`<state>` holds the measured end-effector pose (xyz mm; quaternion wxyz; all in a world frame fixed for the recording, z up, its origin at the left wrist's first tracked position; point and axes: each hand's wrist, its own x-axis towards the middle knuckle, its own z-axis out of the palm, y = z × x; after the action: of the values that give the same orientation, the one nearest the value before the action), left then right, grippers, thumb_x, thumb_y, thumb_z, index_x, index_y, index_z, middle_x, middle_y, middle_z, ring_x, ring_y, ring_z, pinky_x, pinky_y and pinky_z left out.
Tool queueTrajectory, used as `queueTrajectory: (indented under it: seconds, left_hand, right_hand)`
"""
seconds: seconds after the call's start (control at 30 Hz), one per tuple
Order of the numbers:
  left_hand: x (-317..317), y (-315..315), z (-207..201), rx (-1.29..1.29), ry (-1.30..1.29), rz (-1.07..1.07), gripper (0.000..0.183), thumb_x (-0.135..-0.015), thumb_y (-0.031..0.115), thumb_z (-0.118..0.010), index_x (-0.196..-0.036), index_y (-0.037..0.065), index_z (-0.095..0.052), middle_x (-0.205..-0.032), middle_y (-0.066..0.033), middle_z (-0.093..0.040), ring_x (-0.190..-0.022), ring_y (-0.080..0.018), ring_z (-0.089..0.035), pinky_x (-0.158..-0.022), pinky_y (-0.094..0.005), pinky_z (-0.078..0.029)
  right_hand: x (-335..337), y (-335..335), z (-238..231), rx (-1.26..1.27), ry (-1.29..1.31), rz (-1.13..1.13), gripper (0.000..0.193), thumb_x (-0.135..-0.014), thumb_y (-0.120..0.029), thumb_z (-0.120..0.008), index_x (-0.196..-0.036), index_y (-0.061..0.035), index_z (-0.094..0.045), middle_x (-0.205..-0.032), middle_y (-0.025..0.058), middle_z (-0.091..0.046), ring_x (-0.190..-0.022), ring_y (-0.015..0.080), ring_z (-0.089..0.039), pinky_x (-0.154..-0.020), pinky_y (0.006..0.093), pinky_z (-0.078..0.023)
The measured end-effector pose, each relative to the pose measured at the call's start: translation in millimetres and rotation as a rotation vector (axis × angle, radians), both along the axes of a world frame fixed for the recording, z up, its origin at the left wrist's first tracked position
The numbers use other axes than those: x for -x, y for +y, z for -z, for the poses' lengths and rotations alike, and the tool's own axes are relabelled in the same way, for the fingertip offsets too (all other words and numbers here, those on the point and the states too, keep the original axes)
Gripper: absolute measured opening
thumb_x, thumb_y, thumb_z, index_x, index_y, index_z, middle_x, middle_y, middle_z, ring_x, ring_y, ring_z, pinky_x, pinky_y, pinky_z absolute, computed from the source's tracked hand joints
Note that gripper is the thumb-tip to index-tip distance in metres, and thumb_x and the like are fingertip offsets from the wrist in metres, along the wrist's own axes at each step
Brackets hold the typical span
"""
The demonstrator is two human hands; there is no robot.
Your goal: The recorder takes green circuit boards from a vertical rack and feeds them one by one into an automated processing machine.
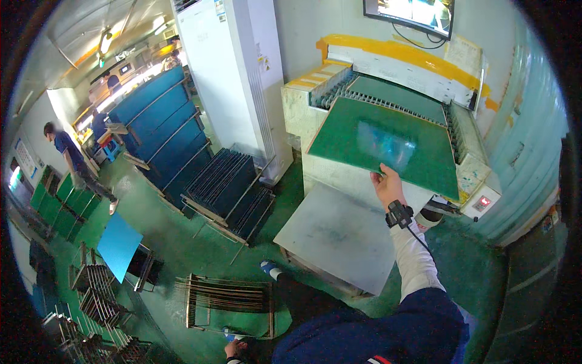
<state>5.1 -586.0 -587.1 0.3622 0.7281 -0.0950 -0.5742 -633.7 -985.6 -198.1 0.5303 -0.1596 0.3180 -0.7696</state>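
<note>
The right grip (388, 185) pinches the near edge of a glossy green rectangular panel (339, 133), which extends forward from it over a roller conveyor machine (296, 116). A grey surface (339, 233) lies below-left of this grip. The left grip (234, 347), near a slotted rack (230, 298), is too indistinct to tell.
</note>
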Motion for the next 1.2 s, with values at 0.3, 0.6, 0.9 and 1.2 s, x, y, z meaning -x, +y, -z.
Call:
queueTrajectory:
  seconds: [0.3, 0.6, 0.9, 1.2]
  left_hand:
    - [-7, 17, 10, -0.139, -0.936, 1.063, 0.043, -0.073, 0.049, -0.057, -0.087, 0.008, -0.059, -0.079, -0.0103, -0.064, -0.07, -0.0283, -0.062, -0.058, -0.0385, -0.05]
    - [-5, 19, 0, -0.096, -1.078, 1.072, 0.046, -0.061, 0.059, -0.061, -0.08, 0.018, -0.061, -0.075, -0.0049, -0.064, -0.068, -0.0243, -0.062, -0.054, -0.0371, -0.048]
    - [30, 11, -48, 0.016, -0.404, 0.269, 0.023, -0.079, 0.025, -0.057, -0.094, 0.008, -0.061, -0.071, -0.0049, -0.057, -0.063, -0.014, -0.046, -0.059, -0.03, -0.043]
    - [36, 7, -58, 0.012, -0.508, 0.4, 0.027, -0.074, 0.029, -0.057, -0.089, 0.008, -0.061, -0.078, -0.0122, -0.062, -0.07, -0.0211, -0.055, -0.065, -0.0339, -0.046]
  right_hand:
    - [4, -38, -21, -0.134, 0.078, -0.24, 0.027, -0.086, -0.03, -0.049, -0.095, -0.0054, -0.05, -0.087, 0.0115, -0.056, -0.069, 0.0175, -0.054, -0.064, 0.028, -0.046]
    - [3, -59, -24, -0.122, 0.034, -0.169, 0.028, -0.084, -0.031, -0.052, -0.09, -0.0032, -0.049, -0.085, 0.013, -0.056, -0.07, 0.017, -0.053, -0.06, 0.0267, -0.046]
    - [26, -70, -16, -0.104, 0.064, -0.116, 0.031, -0.084, -0.031, -0.052, -0.09, -0.001, -0.05, -0.084, 0.0138, -0.058, -0.067, 0.0174, -0.054, -0.059, 0.0275, -0.045]
    - [36, -79, -19, -0.087, 0.014, -0.13, 0.032, -0.084, -0.029, -0.053, -0.09, 0.0015, -0.052, -0.081, 0.013, -0.058, -0.063, 0.0159, -0.054, -0.056, 0.0259, -0.045]
